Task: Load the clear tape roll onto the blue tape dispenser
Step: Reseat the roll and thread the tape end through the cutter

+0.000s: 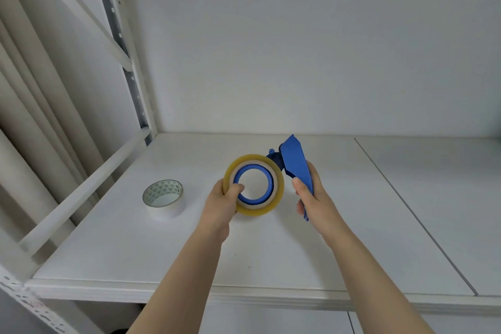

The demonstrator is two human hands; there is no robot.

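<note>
Setting: white metal shelving (189, 238) is filling the view, with a pale back panel behind and a second shelf board overhead; both arms are reaching in over the lower shelf.
Clear tape roll: the clear tape roll (279, 187), yellowish at its edge, is being held up above the shelf, its open face turned towards the camera.
Blue tape dispenser: the blue tape dispenser (294, 163) is being held just right of the roll, its handle pointing up and away; its round blue hub (267, 198) is showing inside the roll's core.
Left hand: the left hand (221, 203) is gripping the roll's left rim, thumb hooked into the core and fingers (235, 188) clamped on the roll.
Right hand: the right hand (311, 192) is wrapping the dispenser's handle, fingers closed around it.
Progress: the roll is looking already slipped over the hub, so the main step is appearing done or nearly so; whether it is seated fully home cannot be told from this angle.
Left to do: by my judgement, pressing the roll flush and drawing the free end of the tape towards the cutter are still waiting; no loose tape end is showing.
Other roll: a white tape roll (164, 199) with a green-patterned inner face is sitting on the shelf, well apart to the left, untouched.
Containers: no box, tray or bin is appearing in view; nothing is being held inside anything except the hub within the roll's core.
</note>
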